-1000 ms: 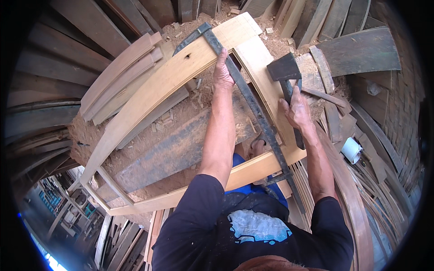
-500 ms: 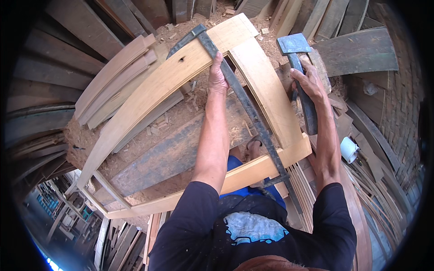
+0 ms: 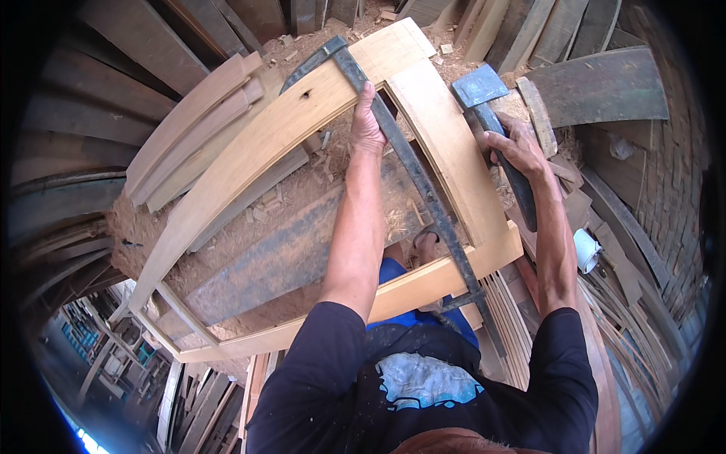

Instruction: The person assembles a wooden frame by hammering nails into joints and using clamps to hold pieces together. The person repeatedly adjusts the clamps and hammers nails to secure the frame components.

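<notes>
A curved, pale wooden frame [image 3: 249, 148] lies across in front of me, with a wide rail [image 3: 446, 151] at its right end. A long, dark metal bar clamp [image 3: 417, 180] spans it from the far curved edge to the near rail. My left hand [image 3: 367, 130] is closed round the clamp's bar near its far end, thumb up along it. To the right, my right hand [image 3: 520, 147] grips the dark handle of a mallet [image 3: 480, 85]. Its blocky blue-grey head is raised beside the frame's right rail, apart from it as far as I can tell.
Curved wooden pieces [image 3: 189, 129] are stacked beyond the frame on the left. Boards [image 3: 132, 45] lean around the far side. A dark plank [image 3: 280, 242] lies below the frame among shavings. On the right are a white container [image 3: 586, 251] and thin strips [image 3: 631, 333].
The mallet has swung slightly left and nearer, its head tilting toward the frame's right rail. My left hand stays in place on the clamp.
</notes>
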Demonstrator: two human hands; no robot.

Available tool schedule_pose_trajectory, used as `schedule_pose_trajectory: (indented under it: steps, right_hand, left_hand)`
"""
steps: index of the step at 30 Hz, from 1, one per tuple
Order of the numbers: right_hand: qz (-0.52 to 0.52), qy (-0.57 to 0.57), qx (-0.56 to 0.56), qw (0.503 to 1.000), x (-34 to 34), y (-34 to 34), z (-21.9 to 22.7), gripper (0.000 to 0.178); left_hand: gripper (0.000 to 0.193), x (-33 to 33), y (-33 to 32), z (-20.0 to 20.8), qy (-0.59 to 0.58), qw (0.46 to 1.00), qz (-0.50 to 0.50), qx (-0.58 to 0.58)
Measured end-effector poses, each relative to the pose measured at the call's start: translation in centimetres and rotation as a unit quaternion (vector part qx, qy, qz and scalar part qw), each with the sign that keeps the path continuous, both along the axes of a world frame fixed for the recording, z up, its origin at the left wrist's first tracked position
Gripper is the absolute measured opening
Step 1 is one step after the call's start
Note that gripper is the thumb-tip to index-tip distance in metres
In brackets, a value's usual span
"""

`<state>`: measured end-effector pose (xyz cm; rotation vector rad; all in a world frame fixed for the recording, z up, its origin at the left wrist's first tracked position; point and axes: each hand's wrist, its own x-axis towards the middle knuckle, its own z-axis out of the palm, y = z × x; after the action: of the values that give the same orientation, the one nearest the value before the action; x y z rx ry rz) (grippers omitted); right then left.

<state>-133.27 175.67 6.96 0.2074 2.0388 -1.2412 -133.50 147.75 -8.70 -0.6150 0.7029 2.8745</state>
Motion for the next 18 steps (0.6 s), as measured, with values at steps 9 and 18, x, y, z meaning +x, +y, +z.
schedule_pose_trajectory:
  steps: [9, 18]
  right_hand:
    - [-0.019, 0.031, 0.011, 0.999, 5.2, -0.2, 0.8, 0.044]
    - [0.114, 0.363, 0.228, 0.896, 12.8, -3.0, 3.0, 0.043]
  left_hand:
    - [0.088, 0.1, 0.2, 1.2, -0.004, 1.000, 0.006, -0.008]
    - [0.083, 0.1, 0.1, 0.6, -0.026, 0.999, -0.001, -0.039]
